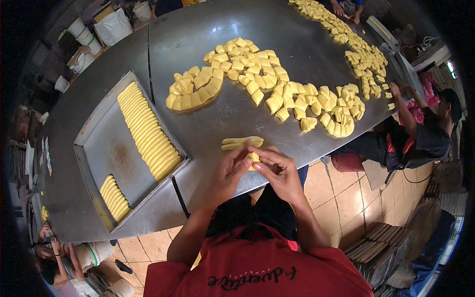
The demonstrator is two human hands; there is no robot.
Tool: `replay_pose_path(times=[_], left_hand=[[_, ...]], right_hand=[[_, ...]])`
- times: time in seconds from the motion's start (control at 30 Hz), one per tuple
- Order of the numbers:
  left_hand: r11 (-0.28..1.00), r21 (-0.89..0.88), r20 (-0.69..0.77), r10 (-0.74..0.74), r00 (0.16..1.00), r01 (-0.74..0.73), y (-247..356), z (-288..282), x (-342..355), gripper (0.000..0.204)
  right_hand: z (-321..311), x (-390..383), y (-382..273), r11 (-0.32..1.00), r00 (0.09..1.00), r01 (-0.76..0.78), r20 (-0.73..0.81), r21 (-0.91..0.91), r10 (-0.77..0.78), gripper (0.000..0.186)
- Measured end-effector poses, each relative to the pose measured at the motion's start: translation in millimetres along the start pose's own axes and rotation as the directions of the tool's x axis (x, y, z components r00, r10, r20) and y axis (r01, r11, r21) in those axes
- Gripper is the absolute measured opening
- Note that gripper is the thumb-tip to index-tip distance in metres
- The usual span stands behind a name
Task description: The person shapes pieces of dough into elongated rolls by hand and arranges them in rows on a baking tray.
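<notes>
At the near edge of the steel table, my left hand (231,167) and my right hand (278,172) meet around a small piece of yellow dough (254,157). The fingers of both hands close on it, thumbs toward each other, and they cover part of it. Just beyond my fingertips lie rolled dough sticks (242,140), side by side on the metal. A large metal tray (106,133) rests to the left, tilted in view. It bears a long row of dough sticks (146,128) and a shorter row (115,197) in its near corner.
Cut dough pieces (260,74) spread over the table (183,29) ahead and to the right. Another heap (356,49) runs along the far right edge. A co-worker (430,123) sits at the right, other people's hands are at the far edge and lower left. Stacked boards (378,245) stand at lower right.
</notes>
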State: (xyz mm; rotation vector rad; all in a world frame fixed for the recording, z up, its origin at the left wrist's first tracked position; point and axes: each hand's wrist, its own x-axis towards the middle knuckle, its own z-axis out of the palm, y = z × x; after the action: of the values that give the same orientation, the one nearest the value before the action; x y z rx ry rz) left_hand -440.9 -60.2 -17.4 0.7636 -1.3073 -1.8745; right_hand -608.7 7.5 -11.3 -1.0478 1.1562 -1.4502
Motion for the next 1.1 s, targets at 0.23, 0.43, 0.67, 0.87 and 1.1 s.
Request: replay_pose_path(times=[0.23, 0.43, 0.67, 0.87, 1.1], left_hand=[[0.964, 0.262, -0.044, -0.031, 0.999, 0.041, -8.1, -14.4, -7.4, 0.036], [0.991, -0.070, 0.052, -0.113, 0.992, 0.116, 8.9, -18.5, -9.3, 0.034], [0.955, 0.274, 0.097, -0.142, 0.985, 0.111, 2.2, -45.5, -3.5, 0.044], [0.977, 0.049, 0.104, -0.212, 0.972, 0.207, 18.7, -32.0, -12.2, 0.036], [0.833, 0.551, -0.048, 0.081, 0.996, -0.042, 27.0, -4.7, -12.0, 0.028]], right_hand=[[-7.9, -3.8, 10.9, 0.895, 0.991, -0.011, -0.123, -0.446, -0.049, 0.022], [-18.1, 1.7, 2.6, 0.974, 0.973, -0.228, -0.036, -0.001, 0.228, 0.022], [-34.5, 1.4, 27.5, 0.969, 1.000, -0.022, -0.022, -0.244, 0.017, 0.022], [-8.1, -1.6, 3.4, 0.981, 0.998, 0.038, -0.033, -0.188, -0.045, 0.032], [-15.2, 3.2, 26.6, 0.662, 0.897, 0.410, 0.144, -0.628, -0.419, 0.035]])
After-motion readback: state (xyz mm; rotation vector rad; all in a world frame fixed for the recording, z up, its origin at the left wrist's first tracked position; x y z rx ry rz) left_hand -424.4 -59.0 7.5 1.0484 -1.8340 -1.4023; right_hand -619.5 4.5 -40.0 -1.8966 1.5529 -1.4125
